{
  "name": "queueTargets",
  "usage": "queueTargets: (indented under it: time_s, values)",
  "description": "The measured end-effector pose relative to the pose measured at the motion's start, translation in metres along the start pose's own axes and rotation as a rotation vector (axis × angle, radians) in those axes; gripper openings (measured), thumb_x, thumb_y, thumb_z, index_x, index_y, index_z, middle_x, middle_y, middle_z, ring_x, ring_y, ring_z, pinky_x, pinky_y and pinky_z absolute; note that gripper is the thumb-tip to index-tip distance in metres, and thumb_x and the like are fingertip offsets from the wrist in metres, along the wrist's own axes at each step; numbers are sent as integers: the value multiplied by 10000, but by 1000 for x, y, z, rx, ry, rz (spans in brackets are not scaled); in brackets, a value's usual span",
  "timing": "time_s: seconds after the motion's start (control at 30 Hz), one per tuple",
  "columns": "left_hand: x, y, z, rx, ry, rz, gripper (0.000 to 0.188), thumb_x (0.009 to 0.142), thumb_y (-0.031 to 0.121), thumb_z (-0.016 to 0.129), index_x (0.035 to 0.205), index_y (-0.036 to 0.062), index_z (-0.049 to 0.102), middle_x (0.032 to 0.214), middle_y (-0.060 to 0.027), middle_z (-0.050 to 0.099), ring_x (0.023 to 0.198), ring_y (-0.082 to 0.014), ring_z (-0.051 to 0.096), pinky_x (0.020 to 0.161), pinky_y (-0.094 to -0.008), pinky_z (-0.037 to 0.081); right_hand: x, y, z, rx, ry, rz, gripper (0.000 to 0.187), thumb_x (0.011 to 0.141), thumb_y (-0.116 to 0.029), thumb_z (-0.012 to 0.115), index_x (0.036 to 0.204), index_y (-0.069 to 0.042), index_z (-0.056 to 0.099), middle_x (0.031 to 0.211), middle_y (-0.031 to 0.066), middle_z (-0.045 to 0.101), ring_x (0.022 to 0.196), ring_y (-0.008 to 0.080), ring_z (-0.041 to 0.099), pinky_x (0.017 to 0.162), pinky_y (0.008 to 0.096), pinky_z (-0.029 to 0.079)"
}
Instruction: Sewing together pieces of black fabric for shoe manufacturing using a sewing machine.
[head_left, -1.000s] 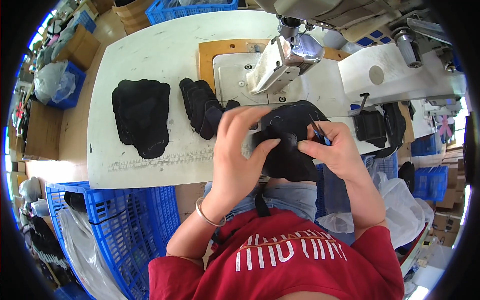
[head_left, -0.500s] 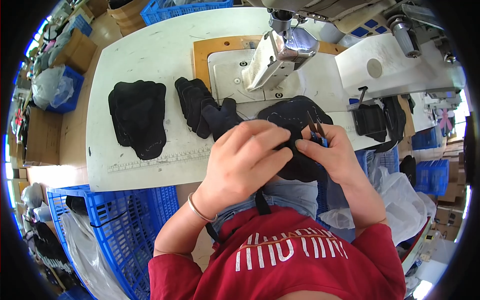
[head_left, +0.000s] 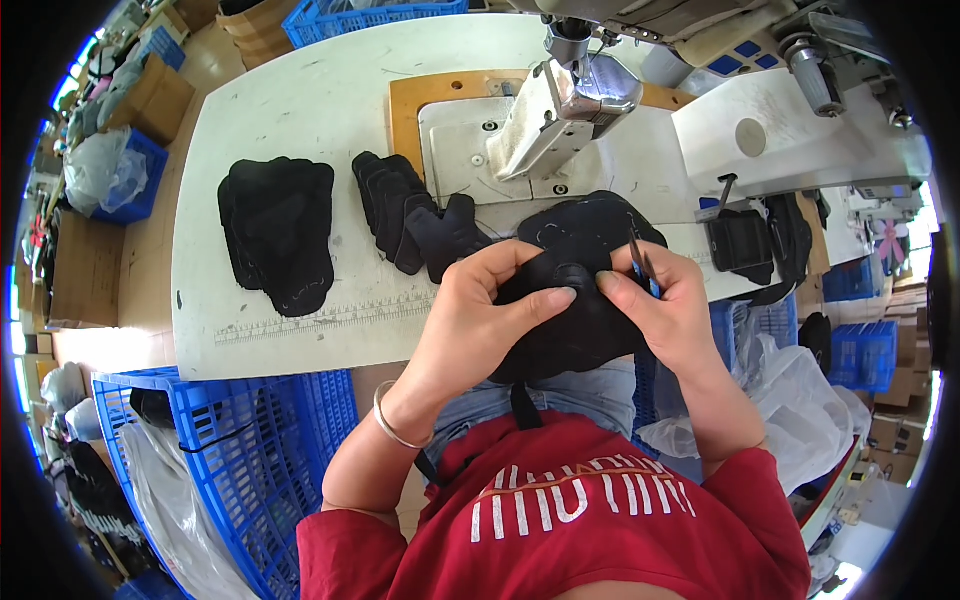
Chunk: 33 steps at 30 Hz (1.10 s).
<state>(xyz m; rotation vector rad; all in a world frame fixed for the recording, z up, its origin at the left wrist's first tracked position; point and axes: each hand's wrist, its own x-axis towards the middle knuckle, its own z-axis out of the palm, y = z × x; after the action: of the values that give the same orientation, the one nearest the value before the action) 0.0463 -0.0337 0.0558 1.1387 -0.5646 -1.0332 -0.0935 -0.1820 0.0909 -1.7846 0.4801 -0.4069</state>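
Between my two hands a black fabric piece (head_left: 570,325) hangs over the table's front edge, with a small raised fold at its upper middle. My left hand (head_left: 500,315) pinches its left side, thumb on top and fingers underneath. At the fold's right, my right hand (head_left: 660,305) grips the same piece between thumb and fingers. Small scissors with dark blades and blue handles (head_left: 645,270) are also tucked in that right hand, blades pointing away from me. Just beyond lies another black fabric piece (head_left: 590,215), partly hidden by the one I hold.
A sewing machine post (head_left: 560,120) rises beyond my hands, its head (head_left: 680,30) overhead. On the white table (head_left: 290,110) lie a black fabric stack (head_left: 278,235) and overlapping smaller black pieces (head_left: 400,210). Blue crates (head_left: 240,470) stand below left; plastic bags (head_left: 790,410) hang at right.
My left hand, earlier raised over the fabric with bent fingers, has come down and now pinches its left side. The fabric is spread wider between both hands; the scissors stay in my right hand.
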Motion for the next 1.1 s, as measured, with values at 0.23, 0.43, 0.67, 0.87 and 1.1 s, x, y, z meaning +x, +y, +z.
queueTargets:
  time_s: [0.23,0.43,0.67,0.87,1.1]
  values:
    - [0,1,6,77,40,63,202,869,43,729,1032,-26,633,879,-13,673,814,-34,573,708,-207,494,1,-3,11,96,25,-9,159,878,-136,724,895,-15,622,742,-42,548,699,30,460,643,211,395]
    - [0,4,5,156,33,115,255,842,43,754,1042,-29,614,884,-27,677,825,-41,567,717,-224,492,8,-1,1,-39,-20,0,287,901,-155,703,709,-14,542,634,-41,445,640,35,363,547,246,313]
    - [-1,29,8,298,10,89,286,788,-25,758,1036,19,622,957,-59,673,959,-118,604,839,-269,486,15,-15,-7,-89,-68,-48,158,879,-159,713,863,-11,658,633,-47,517,624,27,433,561,223,351]
    - [8,39,24,1359,690,969,374,718,132,801,1076,105,696,1147,-73,591,1104,-293,516,1005,-418,303,41,-9,4,294,238,38,165,887,-167,720,930,-13,681,686,18,656,551,20,466,504,192,345]
    - [37,29,31,1624,624,1119,299,758,34,670,1054,41,714,1129,-73,650,1082,-277,628,621,-267,520,68,-12,22,720,215,110,147,908,-135,687,816,-83,586,722,55,669,480,12,380,440,190,287]
